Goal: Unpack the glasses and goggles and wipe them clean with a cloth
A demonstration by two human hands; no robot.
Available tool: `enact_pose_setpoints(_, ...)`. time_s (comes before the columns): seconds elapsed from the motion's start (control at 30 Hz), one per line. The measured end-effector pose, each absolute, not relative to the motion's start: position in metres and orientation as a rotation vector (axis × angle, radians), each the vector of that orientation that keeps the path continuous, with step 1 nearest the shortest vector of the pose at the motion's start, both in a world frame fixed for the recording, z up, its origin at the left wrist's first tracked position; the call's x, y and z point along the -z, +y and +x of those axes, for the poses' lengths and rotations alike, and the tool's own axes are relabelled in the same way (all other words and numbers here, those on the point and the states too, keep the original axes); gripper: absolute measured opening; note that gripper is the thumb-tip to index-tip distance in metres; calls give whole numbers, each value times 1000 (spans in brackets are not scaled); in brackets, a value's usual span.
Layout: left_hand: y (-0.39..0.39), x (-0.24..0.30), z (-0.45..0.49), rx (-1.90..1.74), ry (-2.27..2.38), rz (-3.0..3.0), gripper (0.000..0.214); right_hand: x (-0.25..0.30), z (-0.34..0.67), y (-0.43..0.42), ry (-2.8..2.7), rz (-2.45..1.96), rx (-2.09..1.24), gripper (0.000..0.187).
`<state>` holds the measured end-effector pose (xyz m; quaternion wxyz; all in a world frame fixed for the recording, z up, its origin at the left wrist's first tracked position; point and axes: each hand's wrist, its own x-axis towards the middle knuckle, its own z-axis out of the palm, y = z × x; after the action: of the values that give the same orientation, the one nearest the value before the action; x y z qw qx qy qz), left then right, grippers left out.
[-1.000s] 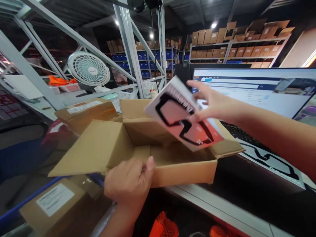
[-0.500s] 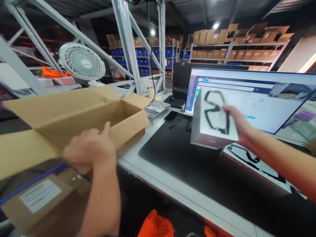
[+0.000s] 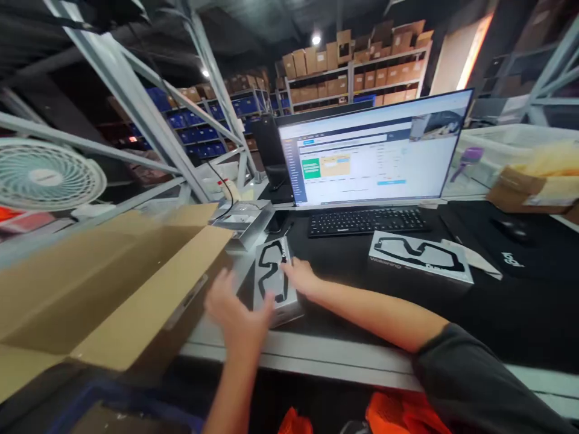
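Observation:
A white retail box [image 3: 266, 256] with a black angular frame printed on its top rests on the near left part of the black desk mat. My right hand [image 3: 302, 276] grips its right edge. Fingers apart and blurred, my left hand [image 3: 237, 310] is at the box's near left side, holding nothing; whether it touches the box I cannot tell. A second white box [image 3: 420, 256] of the same print lies flat on the mat to the right. On the left stands an open cardboard carton [image 3: 154, 301] with its flaps spread.
Behind the boxes are a keyboard [image 3: 368, 222] and a lit monitor [image 3: 362, 150]. A grey metal tray [image 3: 251, 223] and a phone [image 3: 277, 222] sit near the carton. A fan [image 3: 45, 175] stands far left, a mouse [image 3: 511, 228] at right.
My right hand has brought the held box down and left onto the mat. My left hand has left the carton and moved right, beside that box. The view has turned right.

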<state>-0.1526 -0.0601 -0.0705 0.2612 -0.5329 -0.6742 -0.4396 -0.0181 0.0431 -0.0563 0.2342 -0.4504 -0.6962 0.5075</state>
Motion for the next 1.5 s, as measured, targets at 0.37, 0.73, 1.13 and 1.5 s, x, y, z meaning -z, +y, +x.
enact_pose_setpoints(0.37, -54, 117, -90, 1263, -2042, -1339, 96, -2, 170, 48, -2605, -1262, -82, 83)
enact_pose_setpoints(0.73, -52, 101, -183, 1269, -2241, -1280, 98, 24, 307, 59, -2450, -1494, -165, 119)
enact_pose_setpoints(1.13, -50, 61, -66, 1954, -1665, -2689, 137, 43, 244, 27, -2316, -786, -319, 116)
enact_pose_setpoints(1.5, -35, 20, -36, 1375, -1624, -2814, 104, 66, 276, 24, -2376, -865, -280, 100)
